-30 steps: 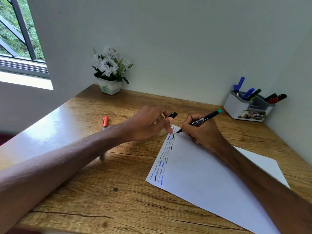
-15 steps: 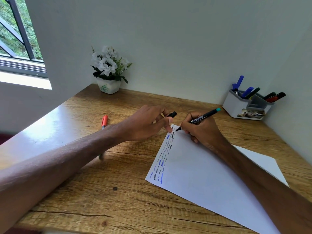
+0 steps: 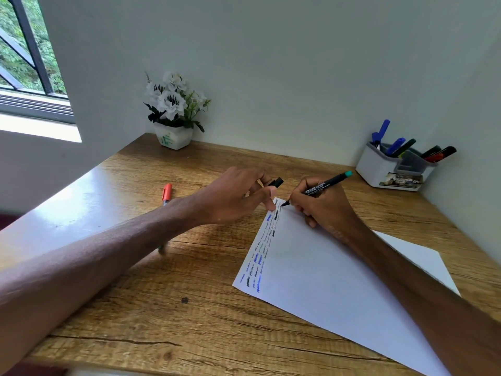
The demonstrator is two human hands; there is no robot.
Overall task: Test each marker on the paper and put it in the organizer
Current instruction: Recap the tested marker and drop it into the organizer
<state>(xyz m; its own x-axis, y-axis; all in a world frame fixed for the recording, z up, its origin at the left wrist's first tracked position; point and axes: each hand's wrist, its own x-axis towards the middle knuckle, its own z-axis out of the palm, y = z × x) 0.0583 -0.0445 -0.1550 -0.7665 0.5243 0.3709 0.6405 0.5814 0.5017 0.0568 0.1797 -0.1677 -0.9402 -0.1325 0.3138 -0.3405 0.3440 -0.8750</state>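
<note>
My right hand [image 3: 322, 206] grips a black marker with a teal end [image 3: 324, 185], its tip down on the top left corner of the white paper [image 3: 320, 272]. Blue and black test scribbles run along the paper's left edge. My left hand [image 3: 233, 196] holds the marker's black cap [image 3: 276, 182] between its fingers, and a fingertip presses the paper's corner. A red-capped marker [image 3: 167, 191] lies on the desk, partly hidden behind my left forearm. The white and grey organizer [image 3: 379, 169] stands at the back right with several markers in it.
A white pot of white flowers [image 3: 173, 137] stands in the back left corner of the wooden desk [image 3: 151, 316]. Walls close the desk at the back and right. A window is at the upper left.
The marker tip has crept slightly up the paper's corner while scribbling. My left hand keeps the cap and holds its place.
</note>
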